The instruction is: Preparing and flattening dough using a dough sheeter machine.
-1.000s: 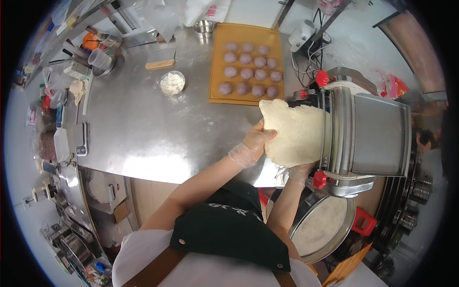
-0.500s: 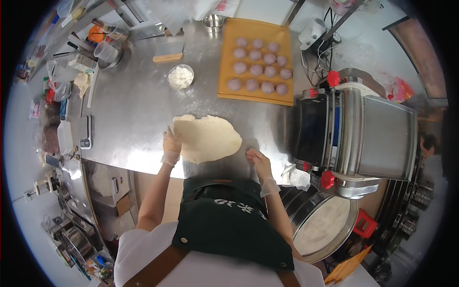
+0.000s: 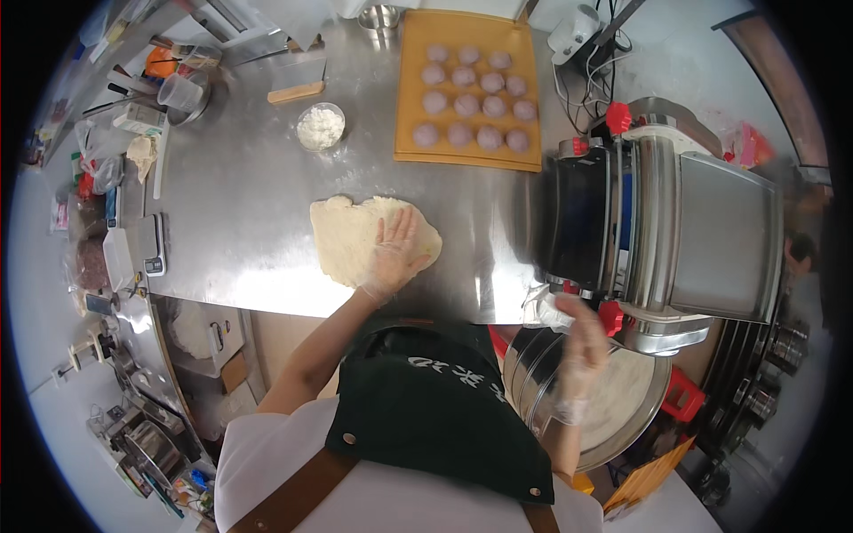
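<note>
A flat, uneven sheet of pale dough [image 3: 342, 238] lies on the steel worktop [image 3: 240, 213]. My left hand [image 3: 395, 253], in a clear thin glove, rests on the right part of the dough, palm down with the fingers spread. Off the front edge of the worktop, my right hand [image 3: 584, 351] is raised over a large round metal-rimmed drum [image 3: 641, 391]. It is gloved too, and motion smears its fingers. Close to its fingertips lies a crumpled white cloth or bag [image 3: 540, 309]. Behind the dough stands a bowl of white powder [image 3: 320, 127].
A dough sheeter [image 3: 653, 226] with red knobs stands at the right. Several light purple balls sit on a yellow-brown board [image 3: 404, 115] at the back. A wooden-handled scraper [image 3: 296, 91] lies to its left. The left edge holds a scale [image 3: 154, 244] and clutter.
My left hand has moved from the dough's left edge onto its right part. My right hand has gone from beside the dough to the right, past the worktop's front edge. The view has shifted slightly.
</note>
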Demonstrator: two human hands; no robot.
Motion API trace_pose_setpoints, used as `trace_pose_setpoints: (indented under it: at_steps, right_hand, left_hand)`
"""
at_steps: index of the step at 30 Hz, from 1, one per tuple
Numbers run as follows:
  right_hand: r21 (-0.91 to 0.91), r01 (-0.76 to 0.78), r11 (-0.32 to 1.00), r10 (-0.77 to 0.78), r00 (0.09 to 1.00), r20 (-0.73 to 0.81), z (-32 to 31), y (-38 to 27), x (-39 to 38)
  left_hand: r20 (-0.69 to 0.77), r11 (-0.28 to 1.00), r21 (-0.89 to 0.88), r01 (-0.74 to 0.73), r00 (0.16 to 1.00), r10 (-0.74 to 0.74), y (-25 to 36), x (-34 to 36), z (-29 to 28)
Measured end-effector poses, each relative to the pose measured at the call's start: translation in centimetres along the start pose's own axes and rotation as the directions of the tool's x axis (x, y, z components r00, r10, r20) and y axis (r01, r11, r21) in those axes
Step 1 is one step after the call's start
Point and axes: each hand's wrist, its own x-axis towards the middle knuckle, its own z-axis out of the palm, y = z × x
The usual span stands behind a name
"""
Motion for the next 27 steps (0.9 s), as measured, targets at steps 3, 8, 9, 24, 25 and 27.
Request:
trace_pose_setpoints:
  at_steps: [3, 8, 9, 24, 25, 27]
  right_hand:
    - [0.197, -0.061, 0.978, 0.097, 0.98, -0.176, -2.1, -2.2, -0.3]
    - [-0.22, 0.252, 0.943, -0.318, 0.877, -0.36, -7.3, -3.2, 0.6]
    - [-0.245, 0.168, 0.955, -0.267, 0.843, -0.466, -8.5, -2.3, 1.6]
    - [-0.287, 0.149, 0.946, -0.296, 0.755, -0.585, -12.8, 1.7, 5.4]
    - [-0.285, 0.16, 0.945, -0.302, 0.763, -0.572, -12.9, 1.7, 5.3]
    - [-0.283, 0.171, 0.944, -0.307, 0.772, -0.557, -13.1, 1.9, 5.2]
  left_hand:
    - [0.058, 0.993, 0.104, -0.049, 0.997, 0.043, 3.1, 1.3, 0.9]
    - [0.293, 0.979, 0.186, -0.082, 0.956, 0.024, 6.4, 5.3, -1.0]
    - [0.139, 0.997, -0.077, 0.022, 0.99, -0.011, 6.0, 7.0, -1.6]
    - [0.584, -0.333, -0.555, 0.762, 0.642, 0.496, 17.6, 28.8, -19.8]
    - [0.585, -0.333, -0.555, 0.762, 0.642, 0.495, 17.7, 28.7, -19.6]
    - [0.403, 0.054, -0.909, 0.414, 0.836, 0.372, 17.7, 28.6, -19.4]
